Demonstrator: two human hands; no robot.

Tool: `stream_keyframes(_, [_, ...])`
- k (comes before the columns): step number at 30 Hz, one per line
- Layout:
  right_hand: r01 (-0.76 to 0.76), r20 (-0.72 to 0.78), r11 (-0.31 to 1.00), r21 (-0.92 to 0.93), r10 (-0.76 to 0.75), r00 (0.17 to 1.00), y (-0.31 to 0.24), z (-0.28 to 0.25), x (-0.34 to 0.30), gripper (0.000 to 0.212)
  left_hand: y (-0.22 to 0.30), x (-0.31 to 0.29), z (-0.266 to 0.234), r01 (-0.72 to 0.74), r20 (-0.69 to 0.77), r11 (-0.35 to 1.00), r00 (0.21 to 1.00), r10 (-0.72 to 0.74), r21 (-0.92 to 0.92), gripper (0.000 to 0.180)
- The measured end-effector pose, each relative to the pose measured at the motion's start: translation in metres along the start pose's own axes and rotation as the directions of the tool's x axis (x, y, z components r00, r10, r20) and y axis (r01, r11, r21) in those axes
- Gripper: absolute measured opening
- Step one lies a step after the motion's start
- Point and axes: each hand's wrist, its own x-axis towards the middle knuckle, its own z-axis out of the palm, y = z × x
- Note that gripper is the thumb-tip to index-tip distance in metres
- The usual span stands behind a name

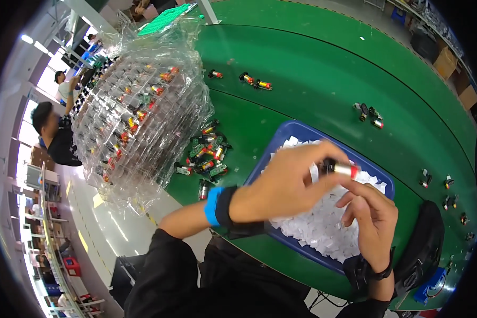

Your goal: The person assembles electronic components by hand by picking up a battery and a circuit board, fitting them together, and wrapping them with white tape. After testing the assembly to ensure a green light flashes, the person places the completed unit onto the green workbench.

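Observation:
My left hand [294,180] is over the blue tray [273,151], pinching a small silver-and-red cylindrical part [345,169] with a black end. The part lies roughly level, its red end toward the right. Just below that end is my right hand [373,220], its index finger close to or touching the part. The right fingers are bent with gaps between them, and I see nothing held in them. Beneath both hands, small white paper-like pieces [320,228] fill the tray.
Left of the tray lies a pile of similar parts [209,151] with green boards. Beyond it rises a plastic-wrapped stack of clear trays [138,116]. More parts [262,85] sit along the green belt [312,69]. A black object [421,249] is at right. A co-worker [53,132] is at far left.

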Motion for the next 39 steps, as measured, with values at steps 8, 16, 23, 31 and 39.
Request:
stream_keyframes(8, [0.237,0.104,0.924,-0.3,-0.215,0.971,-0.008,-0.008,0.001,0.025,-0.152,0.137,-0.035,0.223,0.241,0.934,0.925,-0.293,0.279,0.039])
stream_keyframes(16, [0.361,0.157,0.817,-0.449,-0.326,0.932,0.0,-0.019,0.001,0.022,-0.205,0.19,0.017,-0.192,0.149,0.465,0.981,0.127,0.864,0.035])
stream_keyframes(23, [0.387,0.191,0.774,-0.502,-0.337,0.922,-0.003,-0.025,0.002,0.022,-0.168,0.214,0.071,-0.221,0.382,0.826,0.924,0.007,0.519,0.027])
stream_keyframes(31, [0.191,-0.053,0.804,-0.564,-0.266,0.963,0.006,-0.037,0.019,0.024,-0.026,0.084,0.019,0.552,0.36,0.743,0.828,-0.431,-0.379,0.025])
stream_keyframes(39, [0.06,-0.026,0.948,-0.311,-0.072,0.997,0.005,-0.005,0.002,0.012,-0.015,-0.014,0.031,0.236,0.037,0.925,0.971,-0.236,-0.299,0.013])
